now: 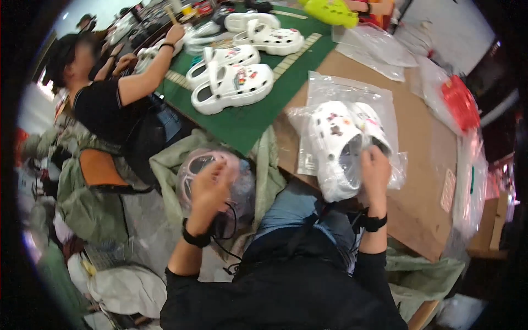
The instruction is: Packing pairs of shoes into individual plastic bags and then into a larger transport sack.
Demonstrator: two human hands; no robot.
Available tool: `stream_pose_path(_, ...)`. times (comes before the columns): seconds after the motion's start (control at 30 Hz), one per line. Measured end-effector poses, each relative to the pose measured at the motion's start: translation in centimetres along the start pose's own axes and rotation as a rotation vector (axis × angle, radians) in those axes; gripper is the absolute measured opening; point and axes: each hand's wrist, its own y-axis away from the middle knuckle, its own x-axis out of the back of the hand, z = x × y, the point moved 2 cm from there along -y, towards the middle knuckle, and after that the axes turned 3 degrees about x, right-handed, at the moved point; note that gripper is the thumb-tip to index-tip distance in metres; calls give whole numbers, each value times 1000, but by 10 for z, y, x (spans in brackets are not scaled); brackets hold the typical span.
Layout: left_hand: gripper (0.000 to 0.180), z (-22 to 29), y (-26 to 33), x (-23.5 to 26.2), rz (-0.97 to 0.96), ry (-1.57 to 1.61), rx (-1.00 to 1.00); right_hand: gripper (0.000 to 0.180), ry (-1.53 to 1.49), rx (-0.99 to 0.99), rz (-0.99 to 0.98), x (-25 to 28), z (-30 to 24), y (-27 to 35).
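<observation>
A pair of white clogs (332,127) with colourful charms lies in a clear plastic bag (388,99), toes pointing away from me. My right hand (375,169) is closed at the heel opening of the right clog, its fingers pinching the clear plastic there. Off to the left, my left hand (212,190) hovers over an open woven sack (165,162), smeared by motion, so I cannot make out its grip. Inside that sack is a pinkish clog (192,165) in clear plastic, partly hidden behind the hand.
Several unbagged white clogs (242,85) stand on the green tabletop (234,126). More clear bags (377,52) lie on the brown board (423,165) at the right. A yellow-green clog (331,12) is at the far edge. A co-worker (102,91) sits at the left, near an orange chair (100,168).
</observation>
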Motion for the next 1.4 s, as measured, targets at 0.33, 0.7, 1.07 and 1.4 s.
stream_pose_path(0.33, 21, -89, -2, 106, 353, 809, 247, 59, 459, 9, -122, 7, -36, 11)
stream_pose_path(0.7, 21, 82, -20, 125, 59, 1031, -592, 44, 407, 71, -267, -14, -31, -23)
stream_pose_path(1.07, 32, -149, -20, 211, 317, -298, 72, 34, -15, 37, -128, -11, 14, -36)
stream_pose_path(1.4, 33, -302, 109, 106, 13, 511, 1052, 22, -545, 366, -255, -42, -37, -6)
